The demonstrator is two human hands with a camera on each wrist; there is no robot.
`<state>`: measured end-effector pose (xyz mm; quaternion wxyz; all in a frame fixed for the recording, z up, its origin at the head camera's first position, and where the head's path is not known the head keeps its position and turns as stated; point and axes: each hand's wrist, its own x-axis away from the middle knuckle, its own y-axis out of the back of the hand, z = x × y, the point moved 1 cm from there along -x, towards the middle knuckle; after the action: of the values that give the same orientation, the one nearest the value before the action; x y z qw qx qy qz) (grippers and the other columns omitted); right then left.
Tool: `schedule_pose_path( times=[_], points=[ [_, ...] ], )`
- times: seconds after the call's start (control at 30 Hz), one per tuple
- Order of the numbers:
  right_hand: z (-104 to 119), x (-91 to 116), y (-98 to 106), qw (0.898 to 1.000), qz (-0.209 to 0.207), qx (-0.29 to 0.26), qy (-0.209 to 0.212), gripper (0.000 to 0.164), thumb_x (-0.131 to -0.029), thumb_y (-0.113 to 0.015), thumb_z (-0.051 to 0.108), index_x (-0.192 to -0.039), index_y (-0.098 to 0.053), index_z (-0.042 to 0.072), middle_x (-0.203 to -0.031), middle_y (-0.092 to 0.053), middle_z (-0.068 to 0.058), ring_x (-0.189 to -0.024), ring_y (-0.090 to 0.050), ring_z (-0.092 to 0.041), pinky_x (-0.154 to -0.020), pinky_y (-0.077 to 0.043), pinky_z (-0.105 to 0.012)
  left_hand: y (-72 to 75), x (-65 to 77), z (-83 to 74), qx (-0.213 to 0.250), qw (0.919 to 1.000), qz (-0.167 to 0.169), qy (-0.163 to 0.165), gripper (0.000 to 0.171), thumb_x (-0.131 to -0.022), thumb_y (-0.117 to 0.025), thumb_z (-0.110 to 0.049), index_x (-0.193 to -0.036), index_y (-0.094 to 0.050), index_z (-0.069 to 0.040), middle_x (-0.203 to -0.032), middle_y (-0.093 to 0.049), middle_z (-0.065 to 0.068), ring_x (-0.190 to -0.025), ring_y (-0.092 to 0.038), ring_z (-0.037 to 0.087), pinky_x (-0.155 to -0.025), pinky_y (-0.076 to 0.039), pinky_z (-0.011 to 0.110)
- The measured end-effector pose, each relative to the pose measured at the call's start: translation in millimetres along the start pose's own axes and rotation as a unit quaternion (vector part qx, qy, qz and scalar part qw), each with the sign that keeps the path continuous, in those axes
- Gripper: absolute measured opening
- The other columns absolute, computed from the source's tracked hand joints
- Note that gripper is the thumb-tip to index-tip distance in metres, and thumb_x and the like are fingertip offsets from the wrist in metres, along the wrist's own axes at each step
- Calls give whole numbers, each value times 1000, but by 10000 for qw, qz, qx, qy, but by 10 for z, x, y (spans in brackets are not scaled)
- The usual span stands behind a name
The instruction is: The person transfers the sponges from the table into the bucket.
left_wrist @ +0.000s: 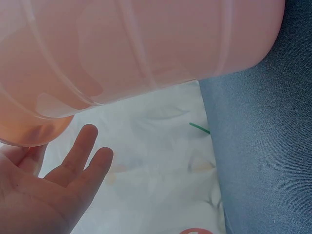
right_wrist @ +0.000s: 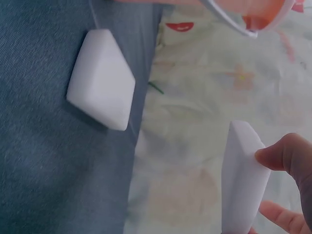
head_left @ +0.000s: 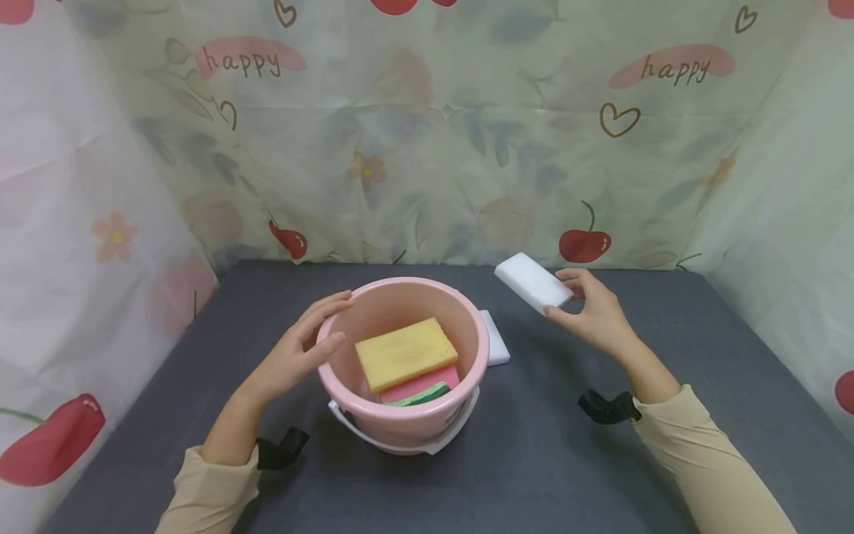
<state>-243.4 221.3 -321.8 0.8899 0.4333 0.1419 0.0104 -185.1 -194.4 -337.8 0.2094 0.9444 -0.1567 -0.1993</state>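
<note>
A pink bucket (head_left: 405, 415) stands upright on the table in the head view, a yellow sponge (head_left: 407, 354), a pink piece (head_left: 420, 385) and a green piece (head_left: 427, 394) inside it. My left hand (head_left: 299, 348) rests on the bucket's left rim, thumb and fingertips over the edge; two fairly straight fingers (left_wrist: 92, 165) show in the left wrist view. Off to the right, my right hand (head_left: 594, 311) pinches a white sponge block (head_left: 534, 280) above the table. Another white sponge block (right_wrist: 101, 80) lies on the table, partly hidden behind the bucket in the head view.
A dark grey cloth (head_left: 534, 460) covers the table. Patterned curtains (head_left: 440, 148) hang behind and on both sides. The bucket's white handle (head_left: 434, 445) hangs down at its front.
</note>
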Motion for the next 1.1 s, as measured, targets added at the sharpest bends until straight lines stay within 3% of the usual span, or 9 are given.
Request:
schedule_pose_path(
  times=[0.7,1.1],
  points=[
    [362,91,-13,9965,-121,-205,801,52,-79,-70,15,-125,-48,4,-119,-59,-21,-100,-57,-34,-84,-43,-46,0,4,-23,-56,10000,-7,41,46,-93,-52,-12,-137,-43,-9,-151,-29,7,-138,-26,26,-96,-32,6],
    [539,150,-9,9957,-60,-352,854,53,-80,-72,22,-125,-49,7,-120,-60,-17,-102,-58,-30,-84,-44,-44,-5,4,-26,-22,10000,-21,-59,46,-92,-52,-10,-137,-43,-7,-151,-30,7,-137,-27,19,-98,-31,6]
  ],
)
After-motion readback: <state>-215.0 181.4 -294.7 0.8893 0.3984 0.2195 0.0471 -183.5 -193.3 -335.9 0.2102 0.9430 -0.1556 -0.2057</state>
